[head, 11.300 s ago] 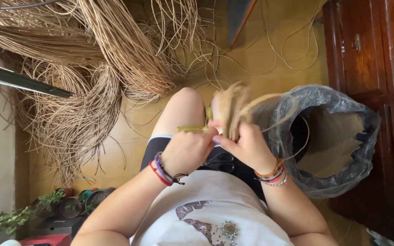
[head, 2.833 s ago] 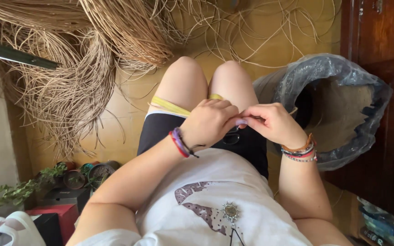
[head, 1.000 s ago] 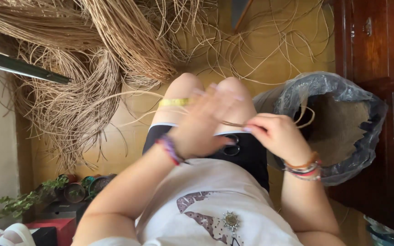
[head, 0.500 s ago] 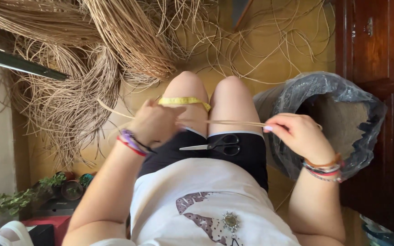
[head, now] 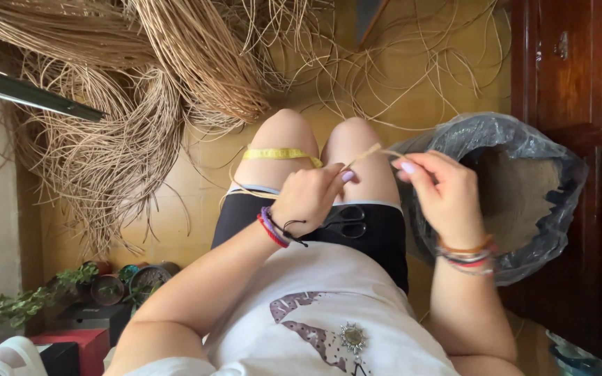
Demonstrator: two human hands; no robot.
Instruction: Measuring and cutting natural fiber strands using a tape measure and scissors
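I sit with my knees over a yellow floor. My left hand (head: 309, 196) pinches a thin tan fibre strand (head: 369, 152) above my lap. My right hand (head: 442, 189) holds the same strand a little further right, its fingers curled around the end. The strand runs short and slanted between the two hands, and a loop of it trails left under my left hand. A yellow tape measure (head: 279, 154) lies across my left thigh. Black-handled scissors (head: 343, 216) rest on my lap, partly hidden by my left hand.
A large heap of tan fibre strands (head: 141, 83) covers the floor ahead and to the left. A bin lined with a grey plastic bag (head: 517, 188) stands at my right, beside a dark wooden cabinet (head: 580, 83). Potted plants (head: 106, 285) sit at lower left.
Half a second ago my hands were spread wide with the strand stretched flat between them. Now both hands have come together over my knees and the strand is short and angled upward.
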